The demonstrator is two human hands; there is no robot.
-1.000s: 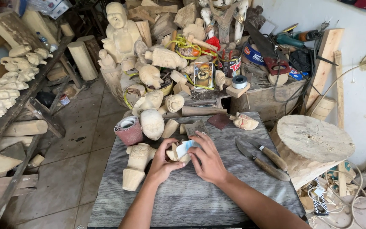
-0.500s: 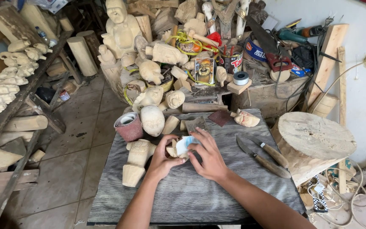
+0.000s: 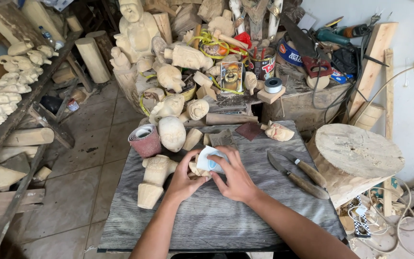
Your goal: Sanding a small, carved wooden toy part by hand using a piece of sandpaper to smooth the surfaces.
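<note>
Little has shifted in the past second: both hands stay clasped over the work at the bench's middle. From left, a roll of red sandpaper (image 3: 144,140) and a pale carved figure (image 3: 155,180) lie beside the left hand (image 3: 184,178), closed on a small wood carving (image 3: 198,169). The right hand (image 3: 236,177) presses a white sandpaper sheet (image 3: 210,160) onto it. Two wooden-handled carving knives (image 3: 299,175) lie right, near a tree-stump block (image 3: 358,158).

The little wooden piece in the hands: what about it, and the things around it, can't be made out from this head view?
- Small wooden carving: mostly covered by the left hand, the right hand and the white sheet; its form is unclear.
- Both knives: blade edges too small to judge.
- Large carved figure: head cut off by the top edge.
</note>
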